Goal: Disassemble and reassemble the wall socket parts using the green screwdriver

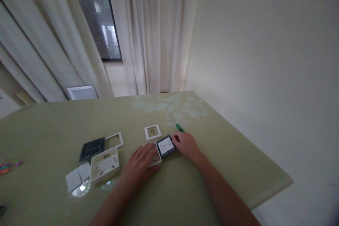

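My left hand [141, 164] lies over a white mounting box [158, 158], fingers across its top and thumb along its near side, covering much of it. Right against the box sits a wall socket [166, 146] with a white face and a dark grey frame, its slots facing up. My right hand [186, 144] pinches the socket at its right edge. Just beyond that hand lies a screwdriver [180, 128] with a green handle, its thin shaft pointing away. A white square frame [146, 134] lies behind the socket, with small screws [152, 131] inside its opening.
To the left lie a second white mounting box [106, 164], a dark grey frame plate [91, 149], another white frame [121, 139] and white plates [74, 179]. Blurred colourful items [10, 165] sit at the far left. A wall [265, 77] runs along the table's right side.
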Demonstrator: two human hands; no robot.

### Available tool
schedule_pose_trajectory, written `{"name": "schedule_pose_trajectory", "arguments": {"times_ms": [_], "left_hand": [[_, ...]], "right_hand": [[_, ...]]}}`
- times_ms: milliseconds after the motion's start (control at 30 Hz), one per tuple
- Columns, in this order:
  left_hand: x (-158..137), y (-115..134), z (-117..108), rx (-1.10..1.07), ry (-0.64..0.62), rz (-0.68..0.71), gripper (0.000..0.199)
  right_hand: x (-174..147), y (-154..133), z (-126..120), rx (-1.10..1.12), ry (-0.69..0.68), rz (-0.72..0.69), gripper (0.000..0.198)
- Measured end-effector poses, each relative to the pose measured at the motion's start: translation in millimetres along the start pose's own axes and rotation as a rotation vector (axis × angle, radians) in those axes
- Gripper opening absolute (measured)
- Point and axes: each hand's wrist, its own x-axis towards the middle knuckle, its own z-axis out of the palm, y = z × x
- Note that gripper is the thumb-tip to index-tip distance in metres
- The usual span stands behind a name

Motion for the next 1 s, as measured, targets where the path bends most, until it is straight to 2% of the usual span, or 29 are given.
{"name": "schedule_pose_trajectory", "arguments": {"times_ms": [100,233,333,600,700,800,900,933,1000], "left_hand": [[9,0,4,0.035,0.032,-0.043,0.055],[9,-3,1,0.064,0.06,-0.097,0.056],[5,-4,-3,0.076,0.073,-0.15,0.051],[6,-1,-7,0.015,0.091,-0.24,0.041],[7,1,-10,-0.062,0.106,-0.26,0.04],[11,18,-19,-0.142,0.144,-0.274,0.034],[16,57,-35,-0.356,0.131,-0.258,0.025],[16,73,-41,-0.683,0.064,-0.272,0.024],[11,106,-52,-1.36,-0.322,-0.079,0.024]], "right_hand": [[-1,-8,-4,-0.033,0.0,-0.02,0.016],[-6,-22,-5,-0.042,-0.073,-0.121,0.04],[-8,-28,-1,-0.073,-0.117,-0.168,0.045],[-3,-20,11,-0.208,-0.045,-0.1,0.02],[-2,-17,11,-0.219,-0.043,-0.083,0.018],[-2,-16,10,-0.211,-0.048,-0.083,0.019],[-3,-18,9,-0.196,-0.042,-0.086,0.019],[-4,-19,9,-0.19,-0.037,-0.087,0.018],[-4,-20,9,-0.176,-0.029,-0.087,0.016]]}}
